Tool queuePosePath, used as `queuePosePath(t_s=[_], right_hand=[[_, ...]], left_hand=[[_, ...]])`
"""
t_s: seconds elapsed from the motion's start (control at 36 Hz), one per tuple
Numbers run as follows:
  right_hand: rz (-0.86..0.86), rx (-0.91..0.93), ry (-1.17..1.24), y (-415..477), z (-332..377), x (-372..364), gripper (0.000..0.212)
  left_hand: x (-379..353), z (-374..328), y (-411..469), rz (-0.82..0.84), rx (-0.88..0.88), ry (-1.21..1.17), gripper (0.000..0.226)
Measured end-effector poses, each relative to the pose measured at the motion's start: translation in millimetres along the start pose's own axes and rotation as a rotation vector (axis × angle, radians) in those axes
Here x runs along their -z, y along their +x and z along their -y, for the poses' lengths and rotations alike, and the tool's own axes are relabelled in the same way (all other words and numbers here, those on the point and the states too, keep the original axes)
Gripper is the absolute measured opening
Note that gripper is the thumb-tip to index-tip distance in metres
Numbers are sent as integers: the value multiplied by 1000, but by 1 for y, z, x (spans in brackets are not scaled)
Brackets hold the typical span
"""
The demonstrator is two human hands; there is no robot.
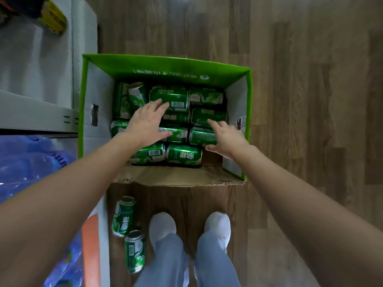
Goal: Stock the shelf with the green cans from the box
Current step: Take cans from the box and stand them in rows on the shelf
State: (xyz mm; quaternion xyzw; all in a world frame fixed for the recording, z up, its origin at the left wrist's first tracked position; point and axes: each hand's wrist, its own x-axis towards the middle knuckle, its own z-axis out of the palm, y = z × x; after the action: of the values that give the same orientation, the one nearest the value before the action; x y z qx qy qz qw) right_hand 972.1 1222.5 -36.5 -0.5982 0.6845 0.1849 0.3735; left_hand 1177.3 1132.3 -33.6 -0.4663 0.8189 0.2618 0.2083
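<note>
The left hand [148, 121] lies spread, fingers straight, over the middle of the green cans [175, 98]; the right hand [226, 137] is likewise apart, forefinger and thumb opened either side of one can [202, 136] without closing on it; neither hand holds anything yet. The cans beneath and around both hands lie mostly on their sides, packed close inside the box [165, 65]; its far wall stands beyond the fingertips and its torn flap lies under the wrists.

To do this pickup well, I judge each hand should settle on a single can from the top layer, wrap round its barrel and lift straight up; the neighbours touch and could roll or be dragged along. The tilted can [136, 95] beyond the left fingers looks the easiest to free.

The shelf [31, 112] stands off to the left of the left forearm; most of it is cut off by the frame edge. Whether the palms actually touch metal cannot be told; how many layers lie underneath is hidden; two loose cans [123, 216] lie back behind the wrists, by the shoes [162, 224].
</note>
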Motion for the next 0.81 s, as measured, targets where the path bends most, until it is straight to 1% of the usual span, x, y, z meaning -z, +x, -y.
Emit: queuePosePath(t_s=[0.22, 0.33, 0.39, 0.53, 0.61, 0.72, 0.81], right_hand=[[-31, 65, -4, 39, -6, -38, 80], [-2, 58, 11, 55, -7, -53, 79], [-32, 47, 17, 59, -7, -60, 79], [-105, 44, 33, 62, -10, -70, 79], [-74, 51, 70, 66, -12, -75, 81], [4, 39, 220, 73, -18, -76, 85], [21, 54, 246, 76, -20, -73, 85]], left_hand=[[-23, 11, 48, -111, -76, 82, 89], [-25, 12, 71, -143, -94, 124, 93], [-24, 12, 81, -140, -91, 136, 96], [-14, 15, 96, -69, -94, 112, 97], [-10, 19, 101, -56, -89, 103, 92], [-10, 20, 103, -62, -95, 100, 89], [-10, 20, 103, -67, -102, 101, 87]])
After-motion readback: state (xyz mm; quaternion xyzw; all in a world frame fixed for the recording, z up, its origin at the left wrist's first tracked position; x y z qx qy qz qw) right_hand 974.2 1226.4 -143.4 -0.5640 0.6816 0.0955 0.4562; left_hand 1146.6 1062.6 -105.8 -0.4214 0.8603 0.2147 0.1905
